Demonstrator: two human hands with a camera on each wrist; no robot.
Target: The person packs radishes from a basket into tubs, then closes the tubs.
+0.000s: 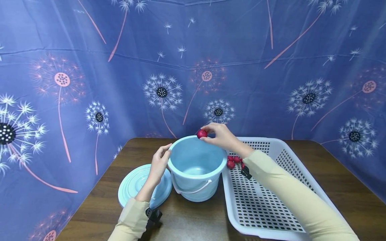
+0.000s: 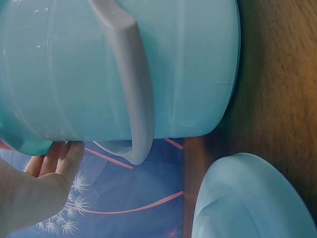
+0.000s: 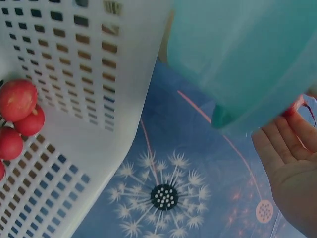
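Observation:
A light blue bucket [image 1: 196,184] stands upright with its white handle [image 1: 193,192] hanging down at the front. My left hand [image 1: 158,164] holds the bucket's rim at the left; in the left wrist view its fingers [image 2: 69,161] lie against the outer wall. Over the far rim, my right hand [image 1: 221,135] pinches a red radish [image 1: 202,134] between thumb and fingers. A thin root trails from that radish [image 3: 295,106] in the right wrist view, where the bucket wall partly hides it. More radishes [image 3: 19,100] lie in the white basket [image 1: 233,214], partly covered by my right sleeve in the head view.
The basket, with slotted floor and walls, sits close against the bucket's right side. A light blue lid [image 1: 129,185] lies on the wooden table [image 1: 187,221] to the left, partly under my left forearm. Behind the table hangs a blue dandelion-print cloth [image 1: 193,43].

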